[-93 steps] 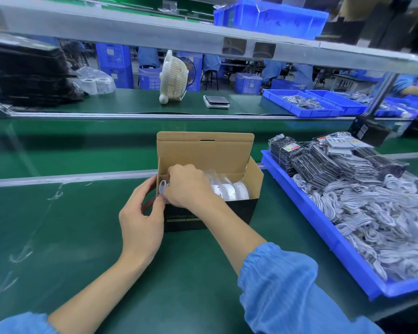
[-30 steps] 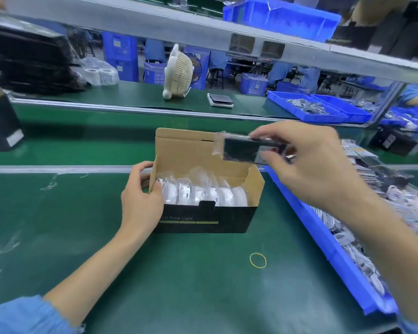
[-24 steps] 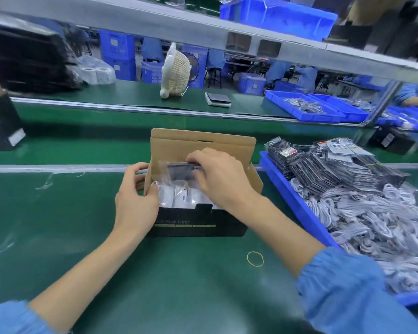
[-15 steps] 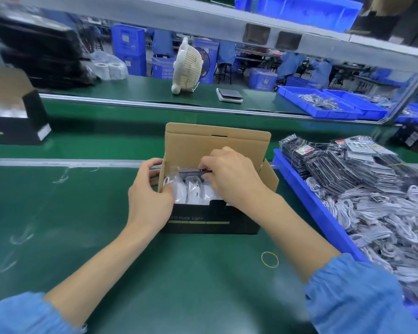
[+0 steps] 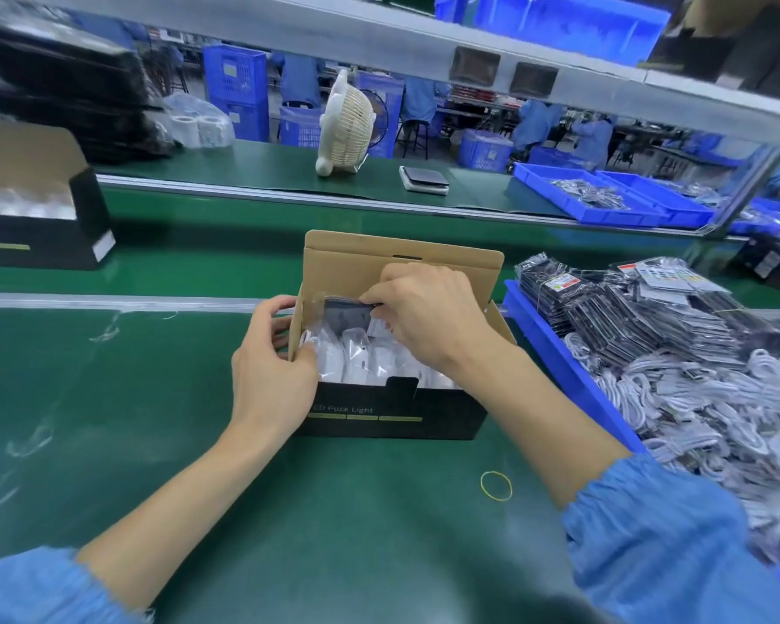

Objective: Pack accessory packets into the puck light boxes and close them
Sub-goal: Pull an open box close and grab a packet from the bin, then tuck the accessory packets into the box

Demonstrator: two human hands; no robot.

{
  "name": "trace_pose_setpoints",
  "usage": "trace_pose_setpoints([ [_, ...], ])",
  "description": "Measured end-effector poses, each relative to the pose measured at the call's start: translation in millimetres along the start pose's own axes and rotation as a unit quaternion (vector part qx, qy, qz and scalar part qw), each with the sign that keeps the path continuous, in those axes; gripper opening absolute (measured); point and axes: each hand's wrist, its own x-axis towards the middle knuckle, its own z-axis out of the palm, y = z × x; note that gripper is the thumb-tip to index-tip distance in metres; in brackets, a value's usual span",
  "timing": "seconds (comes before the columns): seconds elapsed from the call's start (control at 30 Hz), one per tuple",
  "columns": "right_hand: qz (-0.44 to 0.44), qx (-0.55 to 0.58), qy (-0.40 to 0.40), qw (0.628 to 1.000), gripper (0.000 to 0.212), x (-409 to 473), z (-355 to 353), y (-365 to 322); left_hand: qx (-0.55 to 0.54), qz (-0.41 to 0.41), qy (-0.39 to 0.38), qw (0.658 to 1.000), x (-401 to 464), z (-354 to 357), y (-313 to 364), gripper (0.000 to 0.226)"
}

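An open puck light box (image 5: 392, 414), black outside and brown cardboard inside, stands in the middle of the green table with its lid up. White bagged puck lights (image 5: 361, 360) fill it. My right hand (image 5: 428, 317) pinches a dark accessory packet (image 5: 345, 313) in clear plastic, held along the back of the box behind the lights. My left hand (image 5: 273, 376) grips the box's left end flap, thumb inside and fingers outside.
A blue tray (image 5: 573, 376) on the right holds stacked dark packets (image 5: 640, 317) and white cable bundles (image 5: 712, 407). A yellow rubber band (image 5: 496, 485) lies in front of the box. Another black box (image 5: 41, 218) stands far left. A raised belt rail runs behind.
My right hand brought the packet from above the lid down into the box and has pushed it lower behind the lights. My left hand stayed on the left flap.
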Motion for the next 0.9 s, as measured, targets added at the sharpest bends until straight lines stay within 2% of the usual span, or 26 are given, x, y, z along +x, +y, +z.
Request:
trace_pose_setpoints([
  [0.2, -0.01, -0.006, -0.052, 0.999, 0.029, 2.3, 9.5, -5.5, 0.002, -0.006, 0.0, 1.0, -0.3, -1.3, 2.7, 0.057],
  [0.33, -0.021, -0.044, -0.067, 0.997, 0.032, 1.4, 8.0, -6.1, -0.002, -0.005, 0.003, 1.0, -0.3, -0.2, 0.8, 0.053],
  [0.5, -0.071, -0.084, -0.142, 0.984, 0.026, 7.4, 6.1, -15.4, 0.006, -0.008, 0.006, 1.0, -0.3, -0.3, 0.0, 0.051],
  [0.6, -0.09, -0.069, -0.177, 0.978, 0.027, 9.3, 5.4, -14.1, 0.011, -0.005, 0.009, 1.0, -0.7, -0.9, 0.0, 0.054],
  [0.77, -0.072, -0.027, -0.141, 0.987, 0.039, -4.2, 12.9, -4.0, -0.008, 0.004, 0.015, 1.0, -2.1, 1.6, -1.1, 0.053],
  [0.9, -0.079, 0.023, -0.164, 0.983, 0.031, 0.1, 20.7, -1.0, -0.024, 0.002, 0.023, 0.999, -3.2, 4.2, -1.4, 0.057],
])
